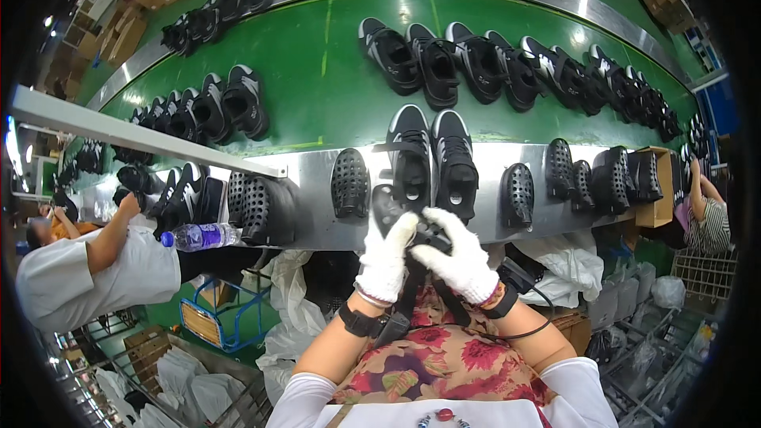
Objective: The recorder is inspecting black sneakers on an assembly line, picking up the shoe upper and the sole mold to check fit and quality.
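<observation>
My left hand (387, 250), in a white glove, is closed on a black shoe form (385, 204), blurred by motion and partly hidden by the fingers. My right hand (457, 257), gloved too, is curled in with its fingertips on the dark end of the same piece. Just beyond my hands, a pair of black sneakers with grey sides, a left shoe (410, 150) and a right shoe (454, 160), stands side by side with toes pointing away. Perforated black shoe forms flank the pair: one on the left (349, 182), another on the right (518, 194).
A green conveyor belt (309, 71) carries rows of sneakers (483, 59) behind the metal ledge (313, 190). A white bar (151, 131) crosses at left, near a lying water bottle (202, 237). More forms and a cardboard box (656, 190) stand right. Co-workers (103, 269) work at both sides.
</observation>
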A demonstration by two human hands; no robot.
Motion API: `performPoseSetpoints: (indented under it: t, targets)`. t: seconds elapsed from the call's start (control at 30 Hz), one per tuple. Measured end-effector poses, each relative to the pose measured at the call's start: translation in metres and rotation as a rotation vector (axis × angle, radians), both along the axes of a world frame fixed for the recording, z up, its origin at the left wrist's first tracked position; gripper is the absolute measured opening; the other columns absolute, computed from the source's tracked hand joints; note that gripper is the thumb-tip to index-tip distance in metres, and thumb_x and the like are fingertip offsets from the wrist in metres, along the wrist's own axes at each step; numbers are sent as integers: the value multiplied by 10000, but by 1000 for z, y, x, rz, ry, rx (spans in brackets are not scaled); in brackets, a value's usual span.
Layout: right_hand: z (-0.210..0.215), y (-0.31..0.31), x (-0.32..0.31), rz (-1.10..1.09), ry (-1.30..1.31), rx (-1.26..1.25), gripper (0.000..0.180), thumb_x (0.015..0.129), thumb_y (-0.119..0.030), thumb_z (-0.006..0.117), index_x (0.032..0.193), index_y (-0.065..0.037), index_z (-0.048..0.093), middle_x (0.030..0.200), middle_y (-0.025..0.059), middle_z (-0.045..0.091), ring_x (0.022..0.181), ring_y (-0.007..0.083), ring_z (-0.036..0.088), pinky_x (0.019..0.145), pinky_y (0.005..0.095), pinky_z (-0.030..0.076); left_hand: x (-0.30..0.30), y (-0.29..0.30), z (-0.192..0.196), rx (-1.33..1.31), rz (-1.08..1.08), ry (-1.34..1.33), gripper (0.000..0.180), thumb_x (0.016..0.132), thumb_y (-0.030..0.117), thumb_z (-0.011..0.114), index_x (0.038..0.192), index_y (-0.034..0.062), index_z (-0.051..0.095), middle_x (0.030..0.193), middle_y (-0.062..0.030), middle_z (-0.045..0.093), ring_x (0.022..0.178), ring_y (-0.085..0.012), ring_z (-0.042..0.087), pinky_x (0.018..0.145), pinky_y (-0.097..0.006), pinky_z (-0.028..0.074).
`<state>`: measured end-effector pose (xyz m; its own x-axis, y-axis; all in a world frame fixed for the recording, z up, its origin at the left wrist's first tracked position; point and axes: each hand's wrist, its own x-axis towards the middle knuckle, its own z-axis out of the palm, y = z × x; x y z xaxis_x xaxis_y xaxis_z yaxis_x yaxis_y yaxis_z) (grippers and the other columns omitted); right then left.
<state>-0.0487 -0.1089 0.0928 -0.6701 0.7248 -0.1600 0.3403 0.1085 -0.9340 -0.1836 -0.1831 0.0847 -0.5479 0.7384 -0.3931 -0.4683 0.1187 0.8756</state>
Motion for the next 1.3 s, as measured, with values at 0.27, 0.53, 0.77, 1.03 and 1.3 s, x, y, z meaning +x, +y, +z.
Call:
performPoseSetpoints:
  t: [0.27,0.53,0.77,1.03,1.3]
  targets:
    - [7,43,72,-183,-197,5,558,826,-280,776,1258,19,587,1111,200,696,1023,275,683,923,361,522,-49,73,-53,-140,-478,1682,514,843,224,687,1308,40,571,1193,-192,629,1112,-356,603,1007,-455,459]
    - [37,53,25,4,-384,87,549,836,-369,719,1233,-15,581,1067,242,690,999,394,676,881,441,533,-61,86,-58,-180,-626,1691,372,798,270,692,1117,85,646,910,-130,646,903,-350,612,790,-472,477]
    - [-54,44,-50,21,-527,443,383,904,-242,623,1147,15,476,903,243,670,838,405,686,724,480,545,-56,79,-66,-94,-615,1491,230,822,179,673,1031,85,667,917,-138,668,892,-353,629,803,-468,489]
    - [-66,59,-46,116,-497,332,521,821,-314,747,1174,-16,506,1105,253,621,991,434,653,812,479,541,-60,54,-49,-5,-526,1482,203,796,157,682,990,100,659,839,-121,632,816,-346,624,760,-458,491]
    - [-75,62,-49,-22,-173,67,416,852,-145,647,1248,-20,611,1128,195,670,1069,325,656,940,380,517,-41,27,-68,-173,-322,1598,456,693,96,748,1142,115,668,890,-77,592,856,-309,574,766,-428,487]
